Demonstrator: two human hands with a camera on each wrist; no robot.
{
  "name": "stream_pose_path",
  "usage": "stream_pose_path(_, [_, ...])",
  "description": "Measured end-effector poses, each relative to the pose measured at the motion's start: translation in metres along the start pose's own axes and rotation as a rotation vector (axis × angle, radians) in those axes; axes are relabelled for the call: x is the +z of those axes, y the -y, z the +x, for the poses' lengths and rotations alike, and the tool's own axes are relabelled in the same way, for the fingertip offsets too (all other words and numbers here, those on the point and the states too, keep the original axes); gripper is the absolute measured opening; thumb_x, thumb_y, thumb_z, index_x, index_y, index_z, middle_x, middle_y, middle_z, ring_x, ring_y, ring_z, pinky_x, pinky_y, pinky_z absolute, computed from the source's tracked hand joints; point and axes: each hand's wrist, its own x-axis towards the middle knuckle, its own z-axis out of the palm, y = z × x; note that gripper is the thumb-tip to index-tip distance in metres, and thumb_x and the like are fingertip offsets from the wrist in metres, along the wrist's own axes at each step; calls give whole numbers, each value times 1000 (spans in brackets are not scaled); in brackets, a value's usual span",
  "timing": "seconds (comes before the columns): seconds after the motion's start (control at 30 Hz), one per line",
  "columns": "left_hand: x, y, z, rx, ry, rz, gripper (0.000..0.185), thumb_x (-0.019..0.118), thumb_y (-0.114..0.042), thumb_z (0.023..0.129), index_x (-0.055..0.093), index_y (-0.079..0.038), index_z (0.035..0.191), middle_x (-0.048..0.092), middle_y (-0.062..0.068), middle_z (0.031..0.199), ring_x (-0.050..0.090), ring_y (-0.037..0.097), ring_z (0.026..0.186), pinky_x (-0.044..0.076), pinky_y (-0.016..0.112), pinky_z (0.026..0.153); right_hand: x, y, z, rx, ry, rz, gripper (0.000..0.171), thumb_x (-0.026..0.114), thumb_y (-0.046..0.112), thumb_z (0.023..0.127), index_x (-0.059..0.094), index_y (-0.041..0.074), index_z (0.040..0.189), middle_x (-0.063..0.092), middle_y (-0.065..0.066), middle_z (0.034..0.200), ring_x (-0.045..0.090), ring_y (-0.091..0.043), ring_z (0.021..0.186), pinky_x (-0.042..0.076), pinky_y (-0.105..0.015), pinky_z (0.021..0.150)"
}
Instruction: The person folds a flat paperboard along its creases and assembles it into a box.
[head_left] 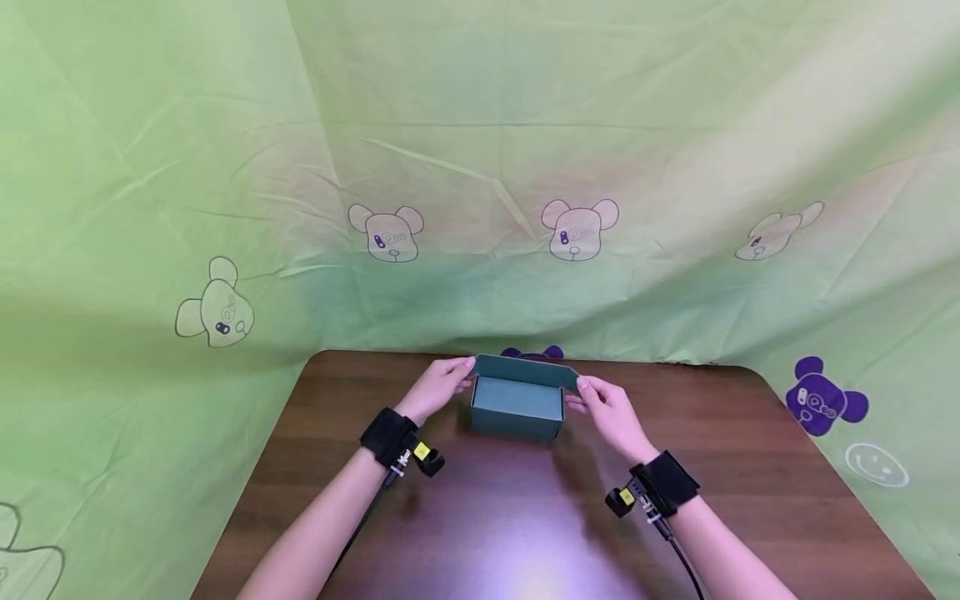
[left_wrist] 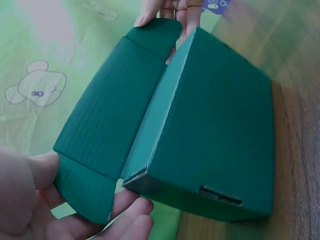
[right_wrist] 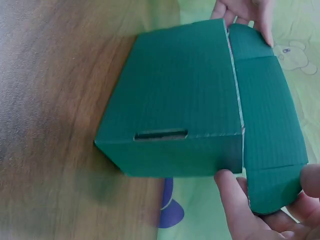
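Note:
A green cardboard box (head_left: 516, 423) stands on the table, with a long flap (head_left: 525, 372) raised along its far edge. My left hand (head_left: 441, 387) pinches the tab at the flap's left end, thumb on one face and fingers behind. At the opposite end, my right hand (head_left: 609, 414) holds the other tab the same way. Close up in the left wrist view, the flap (left_wrist: 107, 105) has a crease before each rounded tab. A narrow slot (right_wrist: 160, 135) shows along a lower edge of the box in the right wrist view. The inside of the box is hidden.
The brown wooden table (head_left: 360, 517) has rounded far corners. Behind and beside it hangs a green cloth (head_left: 465, 300) printed with bear heads. Black wrist bands (head_left: 388, 437) carry small cameras, and cables run back along both forearms.

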Motion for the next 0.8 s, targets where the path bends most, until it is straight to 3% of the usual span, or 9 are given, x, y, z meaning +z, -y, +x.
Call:
stream_pose_path(0.07, [-3,0,0,11,-7,18,43,49,-33,105,58,-8,139,60,12,139,60,30,124,47,46,105,-2,-2,-1,-9,-42,-88,41,44,26,107,62,-5,127,65,-27,123,69,-29,107,55,-35,93])
stream_pose_path(0.17, [-8,-3,0,59,-27,43,38,54,-32,102,64,-11,133,63,7,135,57,25,129,44,45,109,-8,1,-1,-42,-128,-240,35,49,26,105,67,4,125,71,-16,118,66,-13,97,52,-21,84])
stream_pose_path(0.27, [-13,-6,0,86,-48,77,32,61,-29,99,71,-13,124,69,5,126,60,22,125,44,43,108,-12,13,-2,-86,-170,-282,29,56,20,102,69,2,122,73,-16,112,65,-16,90,48,-15,75])
stream_pose_path(0.43, [-15,-6,0,66,-42,108,25,66,-28,96,75,-17,117,73,2,118,64,18,112,52,42,95,-13,32,-9,-145,-139,-273,22,62,8,97,71,-4,112,73,-23,95,67,-31,80,48,-17,65])
stream_pose_path(0.57, [-12,-5,0,71,-16,76,28,67,-26,95,73,-14,120,72,5,117,64,22,101,55,34,80,-13,21,-6,-138,-101,-270,21,64,13,97,72,1,113,72,-18,88,66,-21,72,50,-20,63])
stream_pose_path(0.67, [-7,-4,0,64,19,3,33,68,-22,95,69,-8,125,70,13,118,67,29,99,58,32,79,-12,8,0,-115,-66,-202,27,65,17,97,69,2,119,71,-19,91,67,-15,71,57,-25,68])
stream_pose_path(0.8, [-1,-3,-1,56,44,-113,38,68,-14,94,63,-2,131,66,21,121,67,35,106,58,44,86,-4,4,6,-78,-23,-41,35,65,13,96,62,-4,127,68,-28,109,72,-29,82,61,-36,74])
